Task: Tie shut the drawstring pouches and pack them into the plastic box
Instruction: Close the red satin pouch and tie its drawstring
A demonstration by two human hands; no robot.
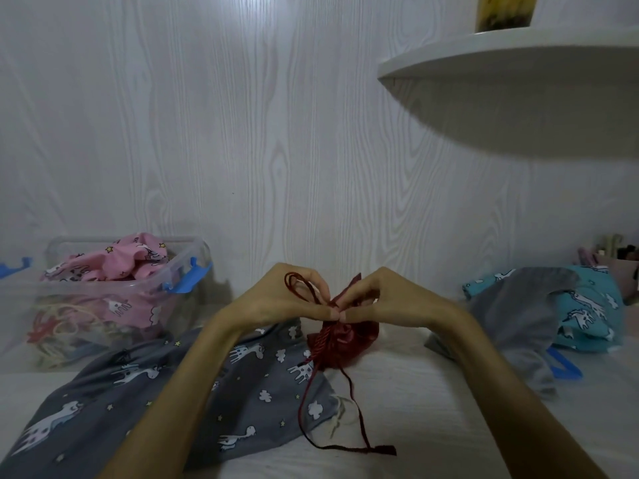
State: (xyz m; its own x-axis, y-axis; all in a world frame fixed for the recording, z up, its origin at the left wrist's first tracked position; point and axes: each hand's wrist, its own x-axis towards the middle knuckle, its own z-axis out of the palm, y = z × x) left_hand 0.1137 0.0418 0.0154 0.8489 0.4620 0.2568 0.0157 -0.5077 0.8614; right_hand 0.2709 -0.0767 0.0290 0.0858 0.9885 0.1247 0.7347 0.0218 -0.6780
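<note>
Above the table (415, 392), both hands, left (276, 302) and right (390, 299), pinch the red pouch's (349, 337) drawstring (304, 288).

Dim, bluish light from above — shelf (511, 84) casts shadow on wall (242, 133); soft focus, edges bowed.

A white wood-grain wall (242, 133) stands behind everything. High on the right a rounded white shelf (518, 84) juts from it, with a yellowish container (505, 12) on top, cut off by the frame's upper edge. On the pale desk (432, 409), at the far right edge, a pinkish cup (622, 267) holds some blurred items that cannot be made out. Near it, at the desk's right side, lie blue strips (563, 366), partly under cloth. At the far left edge a blue clip (15, 266) shows beside the wall.
</note>
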